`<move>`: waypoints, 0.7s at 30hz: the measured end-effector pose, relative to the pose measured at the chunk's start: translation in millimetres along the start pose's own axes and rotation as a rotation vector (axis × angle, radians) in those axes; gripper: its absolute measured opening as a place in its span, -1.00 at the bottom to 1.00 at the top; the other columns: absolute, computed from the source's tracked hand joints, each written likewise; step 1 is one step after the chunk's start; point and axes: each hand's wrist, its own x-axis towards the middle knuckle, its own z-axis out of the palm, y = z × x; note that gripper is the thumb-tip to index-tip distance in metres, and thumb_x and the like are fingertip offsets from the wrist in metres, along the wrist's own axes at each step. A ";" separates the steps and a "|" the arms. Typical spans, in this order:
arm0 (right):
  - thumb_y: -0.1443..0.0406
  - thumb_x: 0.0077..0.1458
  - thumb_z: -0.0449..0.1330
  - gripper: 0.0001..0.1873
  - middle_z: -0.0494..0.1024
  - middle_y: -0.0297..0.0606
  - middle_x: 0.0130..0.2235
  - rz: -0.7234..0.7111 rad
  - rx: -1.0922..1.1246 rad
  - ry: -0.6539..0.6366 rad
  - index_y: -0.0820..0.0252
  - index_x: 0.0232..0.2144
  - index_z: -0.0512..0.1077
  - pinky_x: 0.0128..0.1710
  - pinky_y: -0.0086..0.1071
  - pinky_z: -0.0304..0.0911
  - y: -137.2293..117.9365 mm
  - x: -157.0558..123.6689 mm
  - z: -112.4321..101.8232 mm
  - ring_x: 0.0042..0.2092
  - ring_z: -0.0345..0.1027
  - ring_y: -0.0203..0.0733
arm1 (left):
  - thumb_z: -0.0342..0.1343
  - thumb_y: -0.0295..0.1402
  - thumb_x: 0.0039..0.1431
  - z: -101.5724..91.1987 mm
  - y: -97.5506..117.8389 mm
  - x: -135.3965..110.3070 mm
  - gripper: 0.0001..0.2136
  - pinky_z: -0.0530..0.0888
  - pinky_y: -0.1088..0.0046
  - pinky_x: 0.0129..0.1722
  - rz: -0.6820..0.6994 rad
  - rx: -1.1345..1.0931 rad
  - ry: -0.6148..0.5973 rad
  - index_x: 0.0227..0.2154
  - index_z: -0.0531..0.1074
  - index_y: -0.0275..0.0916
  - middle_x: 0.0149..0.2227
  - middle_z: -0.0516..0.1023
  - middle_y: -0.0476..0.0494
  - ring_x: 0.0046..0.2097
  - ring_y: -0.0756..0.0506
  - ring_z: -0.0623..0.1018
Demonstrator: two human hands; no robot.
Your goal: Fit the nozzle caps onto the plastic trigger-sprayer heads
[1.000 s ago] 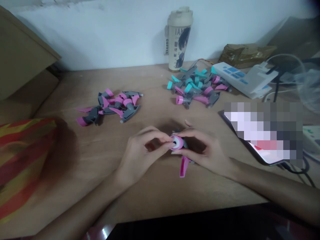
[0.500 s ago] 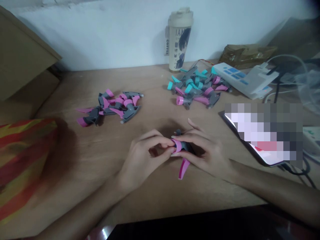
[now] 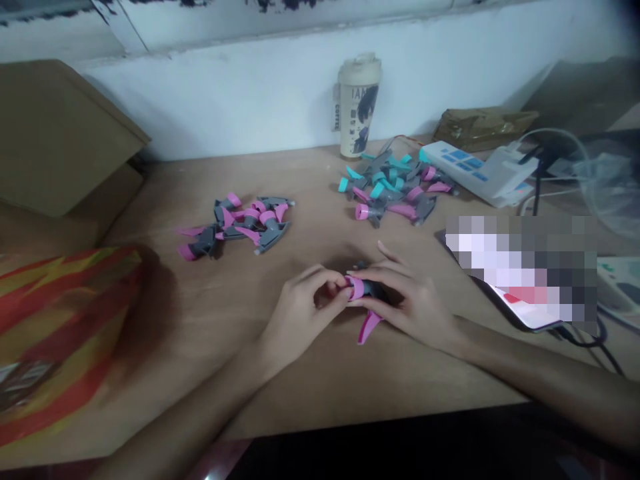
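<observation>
Both my hands meet over the middle of the wooden table [image 3: 320, 380] on one grey and pink spray-nozzle head [image 3: 365, 293]. My right hand [image 3: 405, 300] wraps the grey body, its pink trigger hanging down toward me. My left hand [image 3: 305, 313] pinches the pink collar at the nozzle's end with thumb and fingertips. A heap of grey and pink nozzle heads [image 3: 237, 223] lies to the far left. A second heap with teal and pink ones [image 3: 395, 187] lies behind my right hand.
A beige tumbler [image 3: 357, 107] stands against the white wall. A white power strip [image 3: 480, 170] with cables lies at back right, a phone with a blurred screen [image 3: 520, 273] on the right. Cardboard boxes [image 3: 60, 147] stand left, a red and yellow bag [image 3: 55, 333] nearer.
The camera has tilted up a little, so everything sits lower in the picture. My left fingers have shifted round the pink collar, which now shows edge-on instead of facing me.
</observation>
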 end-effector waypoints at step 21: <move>0.13 0.11 0.09 -0.68 0.55 -0.15 -0.11 0.275 -0.524 -0.074 0.09 -0.13 0.45 -0.04 -0.02 0.23 115.2 122.6 -59.4 -0.07 0.40 0.08 | 0.00 -0.13 0.16 -43.1 -54.9 22.5 -0.62 0.49 0.23 -0.23 -0.490 0.868 0.334 -0.03 0.33 -0.22 -0.09 0.39 -0.32 -0.07 -0.30 0.47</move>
